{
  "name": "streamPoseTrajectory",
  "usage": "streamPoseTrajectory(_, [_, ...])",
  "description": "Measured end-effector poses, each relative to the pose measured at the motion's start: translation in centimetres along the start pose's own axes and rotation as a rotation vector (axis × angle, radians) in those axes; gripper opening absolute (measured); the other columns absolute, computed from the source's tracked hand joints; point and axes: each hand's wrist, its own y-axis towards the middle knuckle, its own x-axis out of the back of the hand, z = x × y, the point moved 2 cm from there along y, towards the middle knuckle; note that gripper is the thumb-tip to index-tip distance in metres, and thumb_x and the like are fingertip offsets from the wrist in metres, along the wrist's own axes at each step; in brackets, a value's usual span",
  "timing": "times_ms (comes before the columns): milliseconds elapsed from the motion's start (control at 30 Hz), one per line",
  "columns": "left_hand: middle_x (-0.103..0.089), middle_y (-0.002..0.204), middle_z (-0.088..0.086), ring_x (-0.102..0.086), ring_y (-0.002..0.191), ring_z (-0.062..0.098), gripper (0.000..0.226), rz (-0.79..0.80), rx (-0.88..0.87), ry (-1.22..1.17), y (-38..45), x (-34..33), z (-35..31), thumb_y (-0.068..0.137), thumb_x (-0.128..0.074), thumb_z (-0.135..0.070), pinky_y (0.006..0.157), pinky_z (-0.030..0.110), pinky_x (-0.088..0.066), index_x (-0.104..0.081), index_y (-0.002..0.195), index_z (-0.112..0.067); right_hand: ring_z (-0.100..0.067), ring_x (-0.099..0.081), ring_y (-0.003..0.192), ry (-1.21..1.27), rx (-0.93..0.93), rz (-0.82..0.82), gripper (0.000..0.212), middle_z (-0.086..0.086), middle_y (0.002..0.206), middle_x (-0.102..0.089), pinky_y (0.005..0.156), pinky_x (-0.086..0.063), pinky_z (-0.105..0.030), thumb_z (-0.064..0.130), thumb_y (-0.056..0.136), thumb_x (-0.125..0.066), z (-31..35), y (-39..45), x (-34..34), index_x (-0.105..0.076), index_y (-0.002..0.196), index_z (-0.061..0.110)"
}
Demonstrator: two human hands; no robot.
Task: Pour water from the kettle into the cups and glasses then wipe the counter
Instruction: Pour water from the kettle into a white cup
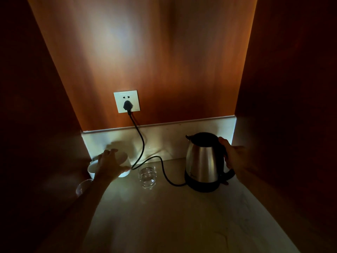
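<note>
Gripping the black handle of the steel kettle (pixel 202 161), the right hand (pixel 235 159) has its fingers curled round the handle at the kettle's right side. The kettle stands upright on its black base (pixel 202 185) at the back right of the pale worktop (pixel 164 216), near the low white upstand along the wall. A black cord (pixel 140 143) runs from the base across the worktop and up to a plug in the white wall socket (pixel 126 101) on the wood-panelled back wall.

The left hand (pixel 109 165) lies over a white cup (pixel 125 167) at the back left, fingers spread and bent over its top and thumb against its side. A second white cup (pixel 92 168) sits just beside it to the left, partly hidden by the hand. A clear glass (pixel 147 177) stands upright between the cups and the kettle, close to the cord; whether it contains water cannot be told in the dim light. Another clear glass (pixel 82 188) shows at the left edge, partly behind the left forearm.
</note>
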Motion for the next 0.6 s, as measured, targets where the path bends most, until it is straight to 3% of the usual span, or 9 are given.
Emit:
streamPoseTrajectory(133, [-0.05, 0.134, 0.009, -0.056, 0.119, 0.034, 0.093, -0.013, -0.004, -0.129, -1.7, 3.1, -1.6, 0.06, -0.091, -0.041, 0.096, 0.045, -0.047, -0.049, 0.14, -0.021, -0.019, -0.047, 0.045, 0.011, 0.01, 0.012, 0.068, -0.008, 0.048, -0.044, 0.057, -0.04, -0.029, 0.068, 0.081, -0.071, 0.6, -1.5, 0.1, -0.052, 0.056, 0.007])
streamPoseTrajectory(300, [-0.052, 0.13, 0.01, -0.056, 0.118, 0.03, 0.095, 0.009, -0.088, -0.18, -4.7, 4.9, -3.2, 0.057, -0.095, -0.036, 0.098, 0.039, -0.045, -0.051, 0.138, -0.017, -0.01, -0.044, 0.033, 0.09, 0.008, 0.039, 0.065, 0.003, 0.037, -0.044, 0.052, -0.037, -0.026, 0.063, 0.084, -0.071, 1.8, -4.3, 0.6, -0.05, 0.048, 0.014])
streamPoseTrajectory(433, [-0.053, 0.121, 0.003, -0.054, 0.113, 0.023, 0.093, 0.043, -0.182, -0.25, -8.8, 4.2, -4.2, 0.052, -0.097, -0.035, 0.096, 0.034, -0.043, -0.053, 0.132, -0.017, -0.011, -0.047, 0.034, 0.108, 0.036, 0.052, 0.064, 0.0, 0.039, -0.047, 0.055, -0.041, -0.028, 0.062, 0.082, -0.073, 3.1, -6.6, 1.4, -0.053, 0.05, 0.011])
streamPoseTrajectory(600, [-0.05, 0.112, -0.01, -0.051, 0.107, 0.008, 0.081, 0.123, -0.243, -0.339, -14.8, 2.7, -4.8, 0.047, -0.09, -0.048, 0.088, 0.027, -0.042, -0.053, 0.119, -0.041, -0.013, -0.041, 0.03, 0.142, 0.048, 0.126, 0.064, -0.002, 0.039, -0.044, 0.044, -0.035, -0.024, 0.058, 0.083, -0.074, 4.0, -9.9, 2.1, -0.05, 0.046, 0.013])
